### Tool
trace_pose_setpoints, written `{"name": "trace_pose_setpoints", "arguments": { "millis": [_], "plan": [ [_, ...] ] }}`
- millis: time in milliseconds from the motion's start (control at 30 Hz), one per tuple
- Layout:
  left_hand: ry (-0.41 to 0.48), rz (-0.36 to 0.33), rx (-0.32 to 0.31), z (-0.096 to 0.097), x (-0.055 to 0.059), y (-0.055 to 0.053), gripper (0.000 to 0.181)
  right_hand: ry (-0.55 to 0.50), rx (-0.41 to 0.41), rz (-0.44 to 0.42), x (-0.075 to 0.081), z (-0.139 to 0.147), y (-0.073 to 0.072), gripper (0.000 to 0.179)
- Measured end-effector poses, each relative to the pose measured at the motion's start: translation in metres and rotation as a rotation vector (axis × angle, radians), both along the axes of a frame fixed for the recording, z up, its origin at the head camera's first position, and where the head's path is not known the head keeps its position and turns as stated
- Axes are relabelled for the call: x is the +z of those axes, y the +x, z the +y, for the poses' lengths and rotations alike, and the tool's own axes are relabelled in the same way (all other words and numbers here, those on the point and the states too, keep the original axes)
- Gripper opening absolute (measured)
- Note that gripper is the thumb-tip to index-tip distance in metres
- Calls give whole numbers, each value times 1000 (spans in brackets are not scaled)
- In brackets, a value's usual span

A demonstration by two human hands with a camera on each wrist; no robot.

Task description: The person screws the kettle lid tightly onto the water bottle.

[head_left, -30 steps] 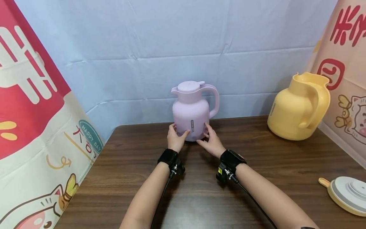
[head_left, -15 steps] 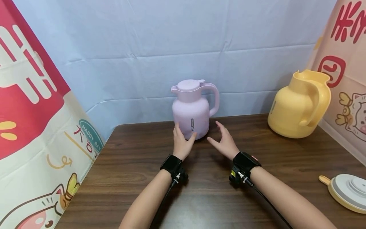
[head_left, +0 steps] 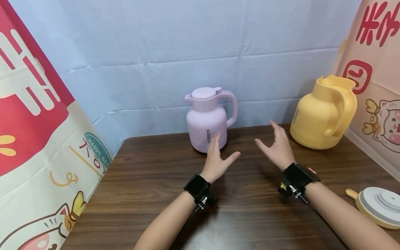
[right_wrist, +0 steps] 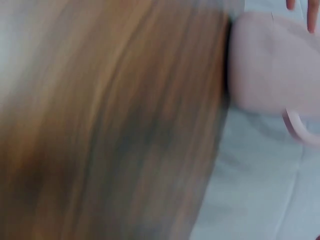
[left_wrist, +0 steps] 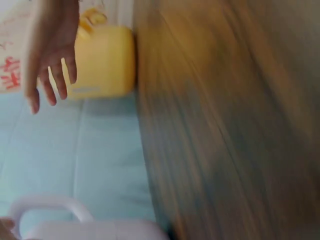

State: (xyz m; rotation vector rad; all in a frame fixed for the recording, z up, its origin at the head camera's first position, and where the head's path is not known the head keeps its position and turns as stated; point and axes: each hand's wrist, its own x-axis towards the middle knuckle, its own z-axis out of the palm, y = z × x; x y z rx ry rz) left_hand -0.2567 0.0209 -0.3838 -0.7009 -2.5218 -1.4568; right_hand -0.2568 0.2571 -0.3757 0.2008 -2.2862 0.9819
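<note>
A lilac thermal jug (head_left: 204,123) with its lid on stands upright near the back edge of the table, handle to the right. In front of it is my left hand (head_left: 216,165), fingers straight and thumb spread, holding nothing. My right hand (head_left: 279,147) hovers between the two jugs with fingers extended and nothing in it. To its right stands a yellow jug (head_left: 322,118), its mouth uncovered. In the left wrist view the right hand (left_wrist: 55,55) appears before the yellow jug (left_wrist: 107,62). The blurred right wrist view shows the lilac jug (right_wrist: 272,62) and some fingertips.
A round grey-and-yellow lid (head_left: 379,205) with a small tab lies at the table's right side. The brown wooden table (head_left: 150,194) ends at a pale blue cloth backdrop (head_left: 140,86). Printed cloths hang at left and right.
Both hands have come off the lilac jug and moved right, the right hand farther, toward the yellow jug. The lilac jug stays where it was.
</note>
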Motion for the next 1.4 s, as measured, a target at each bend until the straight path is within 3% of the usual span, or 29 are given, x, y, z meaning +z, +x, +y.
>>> {"name": "trace_pose_setpoints", "arguments": {
  "millis": [233, 367, 533, 700, 800, 933, 1067, 1200, 1400],
  "plan": [
    [29, -84, -125, 14, 12, 25, 91, -66, -155, 64, 25, 46, 11, 79],
    [51, -116, -173, 22, 18, 39, 89, -107, -231, 163, 37, 69, 14, 78],
    [41, -115, -253, 31, 20, 55, 88, -141, -317, 291, 46, 91, 16, 77],
    [3, -107, -333, 37, 19, 73, 88, -171, -401, 331, 49, 108, 17, 77],
    [-27, -111, -376, 41, 14, 85, 89, -249, -429, 248, 49, 119, 18, 81],
    [-91, -117, -437, 47, 5, 97, 89, -347, -455, 64, 46, 131, 20, 84],
    [-142, -134, -479, 50, 0, 104, 88, -372, -423, -77, 37, 141, 18, 87],
    [-140, -151, -487, 50, 0, 107, 87, -359, -393, -120, 26, 150, 11, 80],
    [-119, -158, -462, 49, 1, 106, 87, -335, -500, -135, 19, 158, 5, 41]
  ]
}}
